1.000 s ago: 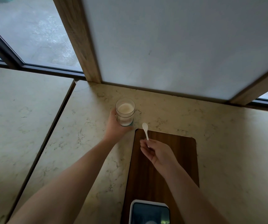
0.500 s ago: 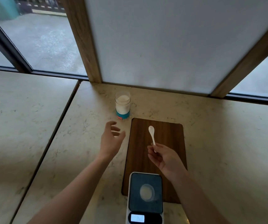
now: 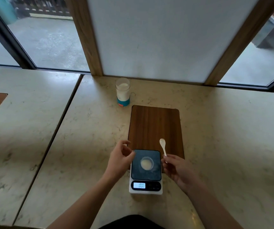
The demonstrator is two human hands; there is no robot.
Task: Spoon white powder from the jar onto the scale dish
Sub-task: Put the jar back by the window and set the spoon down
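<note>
A clear jar (image 3: 123,91) of white powder with a blue base stands open at the back of the marble counter. A digital scale (image 3: 146,171) lies near me, its dark plate carrying a small clear dish (image 3: 147,163) with pale powder in it. My right hand (image 3: 176,169) pinches the handle of a small white spoon (image 3: 163,146), whose bowl points away over the wooden board, right of the dish. My left hand (image 3: 120,160) hovers at the scale's left edge, fingers curled apart, holding nothing.
A dark wooden board (image 3: 155,128) lies under the far end of the scale. A seam (image 3: 57,129) splits the counter from a second slab on the left. A white panel (image 3: 157,37) in wooden frames and windows close the back.
My left hand let go of the jar and drew back to the scale's left side. My right hand pulled the spoon back toward the dish. The view tilted down, bringing the whole scale in.
</note>
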